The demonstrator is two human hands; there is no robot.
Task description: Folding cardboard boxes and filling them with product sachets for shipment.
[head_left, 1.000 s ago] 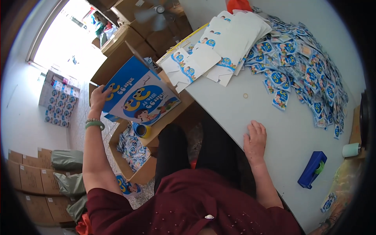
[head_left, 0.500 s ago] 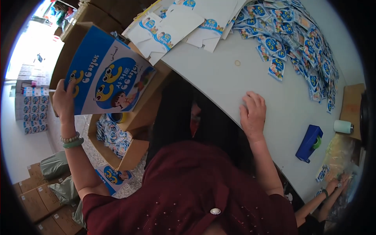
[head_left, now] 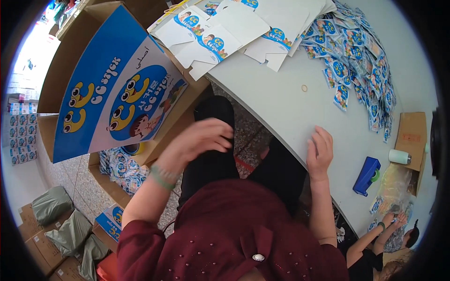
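Observation:
My left hand (head_left: pixel 199 140) hangs over my left thigh with its fingers loosely apart and nothing in them, slightly blurred. To its left stands a large printed cardboard box (head_left: pixel 115 93), blue and white with yellow cartoon shapes, its top open; my hand is apart from it. My right hand (head_left: pixel 320 153) rests at the edge of the white table (head_left: pixel 276 103), fingers a little bent and apart, holding nothing. A small rubber-band-like ring (head_left: pixel 304 88) lies on the table beyond it. Flat white printed cartons (head_left: pixel 234 33) are stacked at the table's far left.
Many small printed sachets (head_left: pixel 361 61) are heaped at the far right. A blue tape dispenser (head_left: pixel 367 176) and a pale thread spool (head_left: pixel 399 157) lie right. An open carton of sachets (head_left: pixel 119 166) sits below the big box. A co-worker's hands (head_left: pixel 393 219) work at lower right.
My left hand has let go of the big printed box and moved right, over my thigh. The box now sits nearer and more to the left. The view has shifted slightly; my right hand stays at the table edge.

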